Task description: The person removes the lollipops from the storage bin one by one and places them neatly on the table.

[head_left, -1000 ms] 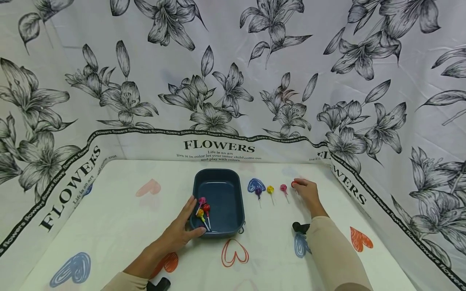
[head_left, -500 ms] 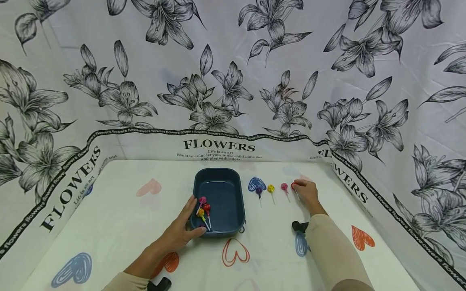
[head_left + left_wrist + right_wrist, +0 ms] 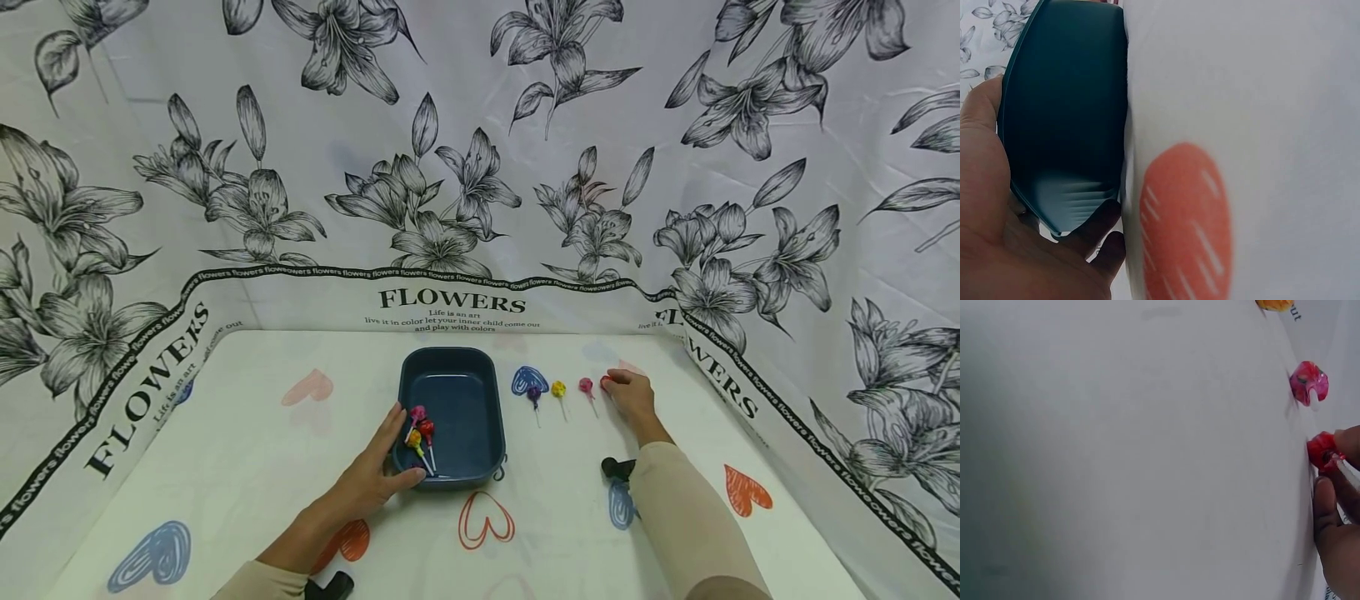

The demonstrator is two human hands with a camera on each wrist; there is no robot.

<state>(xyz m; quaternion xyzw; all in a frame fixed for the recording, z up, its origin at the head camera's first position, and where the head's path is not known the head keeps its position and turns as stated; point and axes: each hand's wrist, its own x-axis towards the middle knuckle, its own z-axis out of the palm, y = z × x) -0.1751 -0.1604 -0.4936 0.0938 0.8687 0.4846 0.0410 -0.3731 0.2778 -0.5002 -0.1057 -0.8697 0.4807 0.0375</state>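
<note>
A dark blue rectangular tray (image 3: 457, 400) stands mid-table. At its near left corner rests my left hand (image 3: 356, 483), the thumb over the near rim and the extended fingers against the left wall. Inside lie a pink lollipop (image 3: 417, 412), a red one (image 3: 426, 427) and a yellow one (image 3: 413, 440); something purple is partly hidden by the thumb. Right of the tray, my right hand (image 3: 633, 402) pinches another red lollipop (image 3: 1321, 450) by its head, down at the table surface. It ends a row of a purple lollipop (image 3: 533, 393), a yellow lollipop (image 3: 558, 389) and a pink lollipop (image 3: 586, 385).
A white cloth (image 3: 247, 467) printed with hearts covers the table. Flower-printed curtain (image 3: 450, 183) rises behind and at both sides. A small metal ring (image 3: 498, 473) hangs at the tray's near right corner. Black wrist mounts (image 3: 618, 468) sit by the sleeves.
The right fingers shift very slightly around the red lollipop at the end of the row. Left hand, tray and the other lollipops stay in place.
</note>
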